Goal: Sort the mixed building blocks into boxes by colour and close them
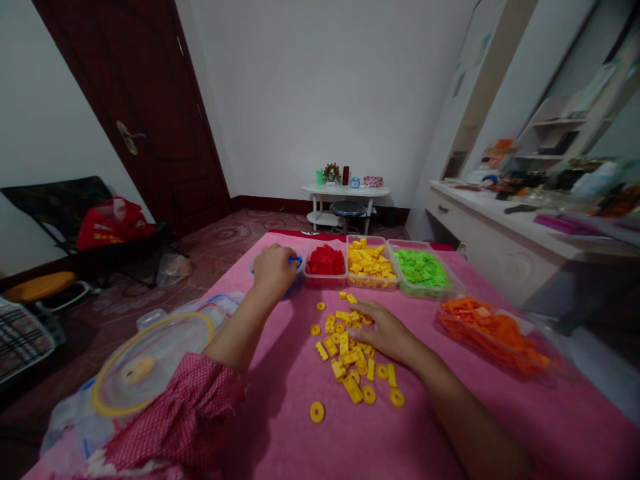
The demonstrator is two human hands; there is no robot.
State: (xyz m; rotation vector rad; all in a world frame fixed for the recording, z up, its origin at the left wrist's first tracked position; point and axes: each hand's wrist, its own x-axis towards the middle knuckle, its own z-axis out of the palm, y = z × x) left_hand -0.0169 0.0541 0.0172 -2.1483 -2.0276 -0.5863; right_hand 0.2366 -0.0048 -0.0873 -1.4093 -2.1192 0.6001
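Note:
My left hand (274, 272) is over a clear tub (251, 263) at the table's far left, its fingers curled. A blue toy piece (296, 259) shows at my fingertips; the rest of the tub's contents is mostly hidden behind the hand. Lower and to the right, my right hand (387, 328) lies with fingers spread on the right side of a loose heap of yellow building bricks (344, 343). Round yellow rings (317, 411) lie among and around these bricks. What is under the right fingers is partly hidden.
Clear tubs hold red bricks (325, 260), yellow pieces (370, 262), green pieces (421, 268) and orange pieces (493, 330). A round yellow-rimmed lid (165, 357) lies on plastic bags at left. The table has a pink cloth (280, 427). A cluttered white desk (490, 213) stands right.

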